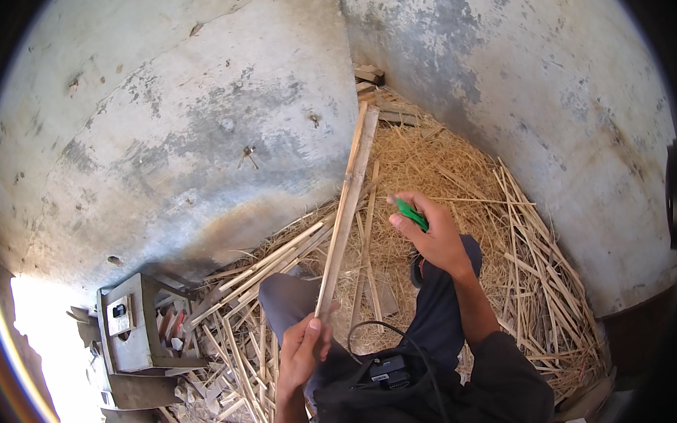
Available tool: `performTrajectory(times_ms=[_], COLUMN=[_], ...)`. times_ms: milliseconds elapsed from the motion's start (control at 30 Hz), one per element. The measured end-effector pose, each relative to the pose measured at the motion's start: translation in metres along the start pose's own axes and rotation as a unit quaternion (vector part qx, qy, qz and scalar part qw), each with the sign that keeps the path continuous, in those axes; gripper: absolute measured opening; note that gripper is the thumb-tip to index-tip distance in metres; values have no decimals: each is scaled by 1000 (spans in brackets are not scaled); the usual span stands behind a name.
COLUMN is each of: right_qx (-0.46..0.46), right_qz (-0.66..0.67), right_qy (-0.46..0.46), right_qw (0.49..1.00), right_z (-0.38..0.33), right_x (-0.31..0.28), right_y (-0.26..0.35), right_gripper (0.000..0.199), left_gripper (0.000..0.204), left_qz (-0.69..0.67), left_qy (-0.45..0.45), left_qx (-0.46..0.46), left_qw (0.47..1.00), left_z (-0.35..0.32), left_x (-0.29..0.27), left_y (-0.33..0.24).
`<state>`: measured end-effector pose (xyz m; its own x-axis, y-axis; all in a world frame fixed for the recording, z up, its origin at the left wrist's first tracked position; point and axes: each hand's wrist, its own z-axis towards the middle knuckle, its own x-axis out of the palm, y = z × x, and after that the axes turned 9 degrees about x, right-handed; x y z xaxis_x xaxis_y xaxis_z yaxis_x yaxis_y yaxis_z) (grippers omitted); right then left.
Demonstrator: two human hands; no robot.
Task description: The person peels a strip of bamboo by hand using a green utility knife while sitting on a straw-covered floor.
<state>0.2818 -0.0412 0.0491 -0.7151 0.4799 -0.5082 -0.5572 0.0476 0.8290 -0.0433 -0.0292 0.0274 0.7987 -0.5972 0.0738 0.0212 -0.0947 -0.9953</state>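
My left hand (pixel 304 350) is closed around the near end of a long split bamboo strip (pixel 347 204). The strip slants up and away from me, its far end close to the corner of the walls. To the right of it and apart from it, my right hand (pixel 438 236) is closed on a small green-handled tool (pixel 412 214). My fingers cover part of this tool, and its exact kind does not show. Both hands are above my bent legs in dark trousers.
Fine straw-like shavings (pixel 463 159) heap up in the corner. Thin bamboo sticks (pixel 546 271) pile along the right wall, and more sticks (pixel 262 270) lie at left. A grey wooden box (pixel 137 323) stands at far left. A dark cable (pixel 372 324) loops at my waist.
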Motion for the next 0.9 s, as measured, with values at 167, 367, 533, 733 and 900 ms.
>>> performTrajectory(times_ms=[167, 367, 533, 733, 900], right_qx=[3, 34, 23, 32, 42], right_qz=[291, 357, 360, 380, 399], right_qy=[53, 68, 65, 82, 95], right_qw=[955, 931, 931, 921, 911], right_z=[2, 1, 2, 4, 4], right_x=[7, 16, 15, 11, 12], right_y=[15, 30, 29, 31, 34], right_gripper=[30, 29, 23, 22, 22], left_gripper=[62, 56, 57, 57, 51], left_qz=[-63, -81, -89, -76, -69], left_qy=[87, 117, 130, 147, 139], left_qx=[-16, -40, -34, -21, -41], left_qw=[994, 989, 987, 986, 987], left_z=[7, 9, 12, 16, 13], left_x=[-7, -3, -5, -14, -11], left_y=[9, 11, 11, 17, 12])
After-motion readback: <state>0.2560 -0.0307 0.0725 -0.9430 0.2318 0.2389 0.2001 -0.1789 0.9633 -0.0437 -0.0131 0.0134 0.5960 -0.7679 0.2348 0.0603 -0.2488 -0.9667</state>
